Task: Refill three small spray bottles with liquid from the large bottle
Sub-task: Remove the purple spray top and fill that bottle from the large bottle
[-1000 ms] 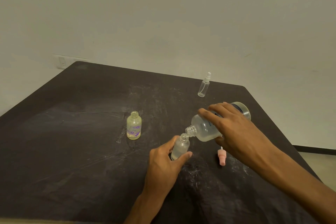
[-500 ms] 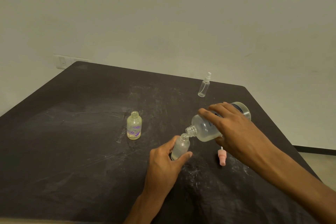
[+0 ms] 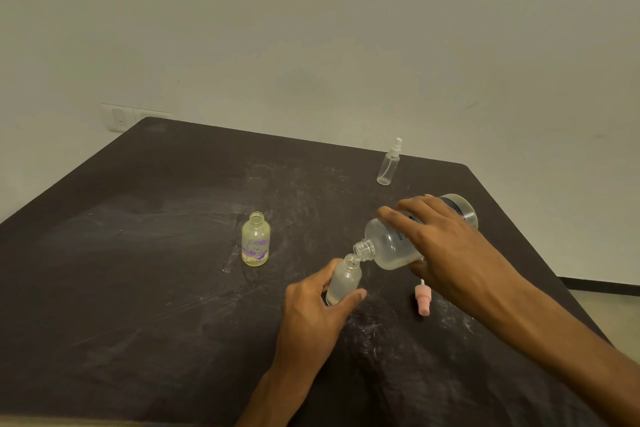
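Mid-tabletop, the right hand [image 3: 446, 246] gripped the tilted large bottle [image 3: 398, 246], pouring into the frosted bottle [image 3: 343, 282] clasped by the left hand [image 3: 311, 315]. The yellow bottle [image 3: 255, 243] stood uncapped; the clear sprayer [image 3: 389, 165], near the far edge, looked empty.

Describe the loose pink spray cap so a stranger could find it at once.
On the dark table, look toward its right side, just under the tilted large bottle in the right hand. The pink spray cap lies there alone, the only pink thing.
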